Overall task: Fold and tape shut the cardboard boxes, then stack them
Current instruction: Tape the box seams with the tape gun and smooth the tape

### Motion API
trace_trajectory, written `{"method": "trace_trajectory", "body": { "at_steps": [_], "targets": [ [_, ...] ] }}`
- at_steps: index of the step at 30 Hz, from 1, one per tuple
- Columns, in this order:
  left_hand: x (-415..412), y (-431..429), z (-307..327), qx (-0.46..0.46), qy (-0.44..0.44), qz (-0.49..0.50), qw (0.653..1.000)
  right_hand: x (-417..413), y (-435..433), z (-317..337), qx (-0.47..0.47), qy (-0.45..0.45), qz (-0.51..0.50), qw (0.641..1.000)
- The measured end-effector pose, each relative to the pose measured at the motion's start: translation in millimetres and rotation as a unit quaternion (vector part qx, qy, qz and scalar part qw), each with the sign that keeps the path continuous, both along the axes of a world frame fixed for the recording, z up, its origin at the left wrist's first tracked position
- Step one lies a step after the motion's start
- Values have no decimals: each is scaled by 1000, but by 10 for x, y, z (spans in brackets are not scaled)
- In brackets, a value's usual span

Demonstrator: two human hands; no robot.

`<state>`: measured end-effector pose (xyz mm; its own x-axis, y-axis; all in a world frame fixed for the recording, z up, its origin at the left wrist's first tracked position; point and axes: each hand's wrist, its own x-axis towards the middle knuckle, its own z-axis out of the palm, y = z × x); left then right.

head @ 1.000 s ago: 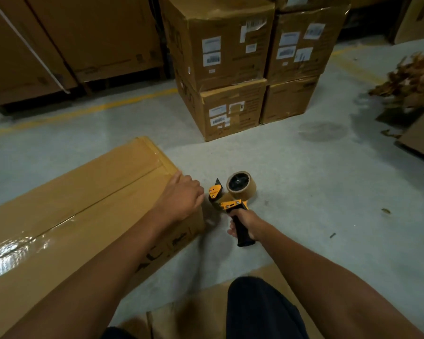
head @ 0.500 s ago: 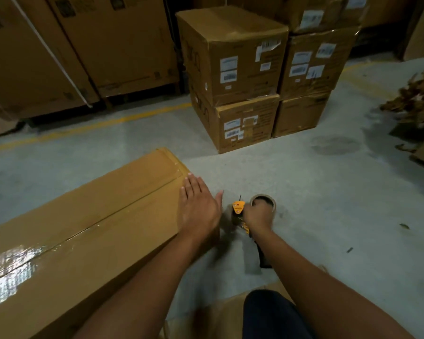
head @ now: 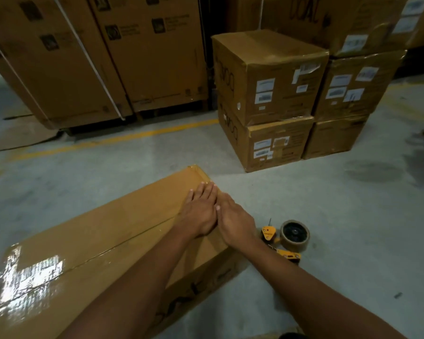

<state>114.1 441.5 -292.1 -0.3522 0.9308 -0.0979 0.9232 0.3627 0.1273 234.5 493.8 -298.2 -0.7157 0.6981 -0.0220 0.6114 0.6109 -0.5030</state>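
Two hands lie flat, side by side and touching, on the top of a long, low cardboard box (head: pixel 103 241) that rests on the grey concrete floor (head: pixel 328 228). The left hand (head: pixel 200 214) has its fingers straight and spread over the taped far end of the box, palm down, grasping nothing. The right hand (head: pixel 233 220) sits just beside it at the box's right edge, also palm down with the fingers slack and pressed to the cardboard, holding nothing. A seam runs along the length of the box top, and shiny clear tape (head: pixel 27 280) glints across the near left end; more tape covers the far end under the fingertips.

A tape gun (head: pixel 283 241) with a yellow frame and a brown roll lies on the floor just to the right of the box, near the right wrist but apart from it; its handle is mostly hidden behind the right forearm.

Further back, four closed boxes stand in two stacks of two (head: pixel 291 99), carrying white labels. Behind them and to the left, tall cartons (head: pixel 132 57) stand strapped with white bands. A yellow line (head: pixel 113 140) is painted on the floor in front of those cartons.
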Motion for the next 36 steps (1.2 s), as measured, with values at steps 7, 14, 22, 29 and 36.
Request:
{"method": "trace_trajectory", "body": {
  "at_steps": [7,14,22,29,36],
  "targets": [
    [-836,420,16,17,-41,31,999,-378,85,133,11,-49,-64,997],
    [-1426,837,-29,54,-90,87,991,-853,505,190,12,-46,-34,998],
    [-1454,979,-190,81,-70,99,989,-1297,820,89,-50,-68,53,995],
    [-1429,1052,-132,57,-74,138,986,-864,799,30,-123,-33,115,985],
    [-1197,1190,60,-25,-80,279,957,-445,412,-30,0,-94,59,994]
  ]
}}
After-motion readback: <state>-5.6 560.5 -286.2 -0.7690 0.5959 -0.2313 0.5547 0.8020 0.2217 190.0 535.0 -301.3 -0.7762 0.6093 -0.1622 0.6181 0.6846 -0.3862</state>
